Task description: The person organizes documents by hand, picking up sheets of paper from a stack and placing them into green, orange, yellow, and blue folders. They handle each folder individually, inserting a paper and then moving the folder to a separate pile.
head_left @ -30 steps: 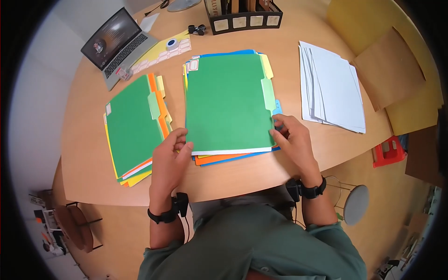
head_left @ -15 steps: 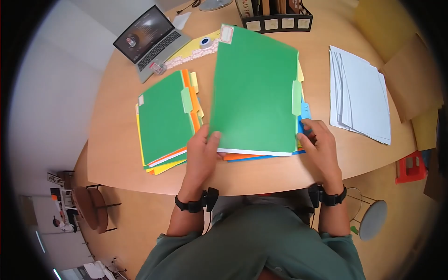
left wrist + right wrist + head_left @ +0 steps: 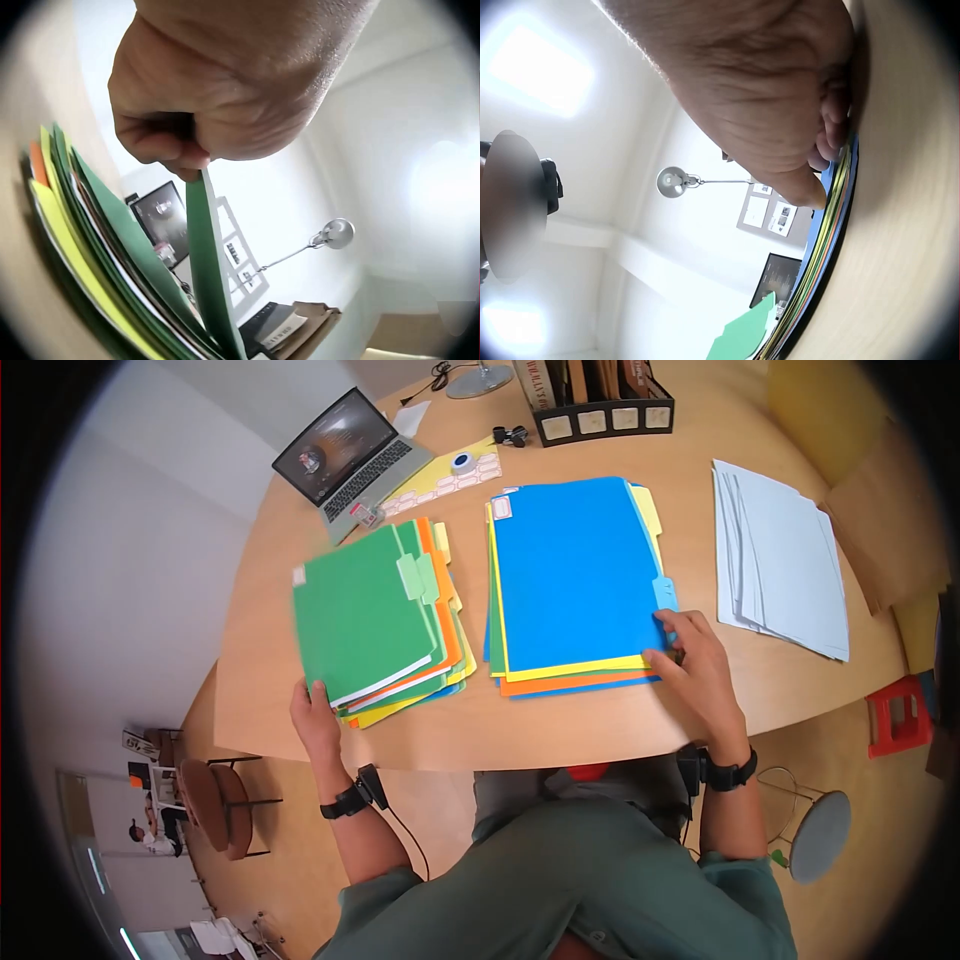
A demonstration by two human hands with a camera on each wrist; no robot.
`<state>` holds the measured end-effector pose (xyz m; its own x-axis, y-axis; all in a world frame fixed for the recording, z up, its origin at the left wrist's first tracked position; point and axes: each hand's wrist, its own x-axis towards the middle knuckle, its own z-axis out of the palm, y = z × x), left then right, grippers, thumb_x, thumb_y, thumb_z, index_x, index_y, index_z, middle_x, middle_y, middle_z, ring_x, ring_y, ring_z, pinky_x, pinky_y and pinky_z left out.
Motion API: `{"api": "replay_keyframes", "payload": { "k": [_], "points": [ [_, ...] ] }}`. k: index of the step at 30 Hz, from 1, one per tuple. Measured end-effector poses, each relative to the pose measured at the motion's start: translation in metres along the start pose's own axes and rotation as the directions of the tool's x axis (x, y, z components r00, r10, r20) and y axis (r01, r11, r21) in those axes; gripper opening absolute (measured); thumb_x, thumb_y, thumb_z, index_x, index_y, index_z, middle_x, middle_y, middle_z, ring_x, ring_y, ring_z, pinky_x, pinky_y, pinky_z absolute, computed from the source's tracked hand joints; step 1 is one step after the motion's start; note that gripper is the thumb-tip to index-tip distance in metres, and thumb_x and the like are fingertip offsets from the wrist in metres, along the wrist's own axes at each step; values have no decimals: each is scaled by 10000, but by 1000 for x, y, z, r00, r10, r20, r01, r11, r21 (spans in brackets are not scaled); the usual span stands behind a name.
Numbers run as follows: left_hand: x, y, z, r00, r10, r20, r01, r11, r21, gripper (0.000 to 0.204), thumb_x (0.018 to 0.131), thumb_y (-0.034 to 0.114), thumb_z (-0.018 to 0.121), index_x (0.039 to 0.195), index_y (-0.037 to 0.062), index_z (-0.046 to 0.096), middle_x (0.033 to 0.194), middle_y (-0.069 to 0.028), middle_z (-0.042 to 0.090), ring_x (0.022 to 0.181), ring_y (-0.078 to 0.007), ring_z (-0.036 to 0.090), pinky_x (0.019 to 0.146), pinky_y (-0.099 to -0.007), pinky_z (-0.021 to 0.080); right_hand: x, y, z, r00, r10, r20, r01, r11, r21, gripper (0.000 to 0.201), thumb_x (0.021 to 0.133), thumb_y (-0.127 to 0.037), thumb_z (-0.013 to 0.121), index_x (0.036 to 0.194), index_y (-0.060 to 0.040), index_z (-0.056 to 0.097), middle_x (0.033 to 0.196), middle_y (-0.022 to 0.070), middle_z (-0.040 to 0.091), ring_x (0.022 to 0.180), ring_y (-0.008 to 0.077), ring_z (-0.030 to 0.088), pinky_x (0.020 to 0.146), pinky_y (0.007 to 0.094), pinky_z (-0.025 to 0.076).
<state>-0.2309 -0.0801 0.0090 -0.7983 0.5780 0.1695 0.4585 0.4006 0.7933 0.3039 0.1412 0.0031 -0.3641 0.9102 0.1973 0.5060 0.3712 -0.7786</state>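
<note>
The left hand (image 3: pixel 316 720) pinches a green file folder (image 3: pixel 355 622) ahead of it. The right hand (image 3: pixel 703 668), grip unclear, touches a blue file folder (image 3: pixel 575 575) on its left.

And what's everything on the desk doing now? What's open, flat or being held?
Top green folder: tilted, pinched by the left hand.
Blue folder: lying flat, right hand at its edge.
White papers: in an uneven stack.
Laptop: open, screen lit.
Black holder: holding books.

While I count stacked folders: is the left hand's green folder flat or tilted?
Tilted: the left hand holds one edge of the green file folder off the stack.
</note>
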Motion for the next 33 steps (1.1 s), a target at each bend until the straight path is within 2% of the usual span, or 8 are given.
{"api": "replay_keyframes", "payload": {
  "k": [1, 3, 7, 9, 13, 18, 28, 33],
  "points": [
    [-3, -11, 3, 1000, 2, 12, -2, 1000, -7, 261, 1139, 154, 577, 1306, -20, 677, 936, -43, 682, 765, -136, 619, 679, -288, 522, -1, 1, -2, 1000, 7, -6, -8, 1000, -9, 498, 911, -175, 822, 1368, -20, 701, 1178, 160, 678, 995, 307, 701, 890, 400, 592],
    [-9, -10, 12, 875, 418, -246, -192, 765, 615, 325, 1085, 126, 661, 1373, -25, 667, 1135, -136, 726, 1019, -239, 693, 863, -370, 571, 1, 4, 0, 1000, 5, 26, -5, 1000, -17, 579, 898, -181, 838, 1431, -36, 665, 1175, 156, 669, 999, 303, 690, 899, 400, 586],
    [-42, 53, 23, 954, 222, -201, -185, 965, 189, 382, 1032, 122, 731, 1389, -2, 675, 1331, -184, 709, 1231, -292, 672, 986, -414, 564, -1, 0, -2, 999, 38, 35, -36, 997, -66, 677, 879, -183, 860, 1497, -55, 616, 1190, 153, 661, 998, 291, 673, 903, 398, 582],
    [-56, 83, 37, 967, 249, 51, -254, 960, 118, 388, 1015, 126, 749, 1379, 12, 685, 1363, -165, 718, 1232, -277, 685, 984, -428, 571, -1, -1, -1, 999, 49, 24, -49, 999, -23, 760, 863, -182, 881, 1550, -73, 575, 1227, 144, 659, 994, 275, 656, 901, 393, 580],
    [-96, 153, 86, 836, 325, 443, -328, 942, -72, 452, 986, 165, 786, 1401, 27, 671, 1379, -179, 710, 1271, -341, 676, 1070, -437, 540, -2, 0, -2, 998, 54, 15, -54, 998, -7, 817, 857, -181, 892, 1589, -78, 544, 1262, 139, 662, 981, 263, 647, 898, 387, 577],
    [-110, 179, 150, 647, 519, 558, -606, 795, -37, 705, 919, 243, 856, 1501, -35, 571, 1456, -279, 646, 1363, -450, 613, 1162, -472, 494, -2, 9, 1, 998, 67, 17, -68, 996, 63, 836, 856, -158, 886, 1609, -83, 530, 1290, 141, 670, 978, 248, 640, 897, 384, 574],
    [-115, 185, 178, 570, 469, 674, -771, 590, 241, 873, 893, 445, 882, 1521, -58, 543, 1481, -289, 625, 1388, -428, 591, 1187, -529, 437, 1, 2, 6, 983, 182, 9, -176, 936, 304, 516, 916, -128, 820, 1416, -61, 709, 1028, 132, 744, 941, 247, 709, 863, 386, 595],
    [-122, 189, 182, 606, 449, 657, -760, 571, 311, 813, 939, 516, 818, 1490, -40, 601, 1442, -283, 651, 1366, -421, 597, 1178, -553, 427, 4, -18, 8, 966, -12, -260, 40, 994, 101, 204, 966, -94, 760, 1158, -82, 826, 1026, 137, 785, 994, 284, 736, 887, 402, 593]
  ]
}}
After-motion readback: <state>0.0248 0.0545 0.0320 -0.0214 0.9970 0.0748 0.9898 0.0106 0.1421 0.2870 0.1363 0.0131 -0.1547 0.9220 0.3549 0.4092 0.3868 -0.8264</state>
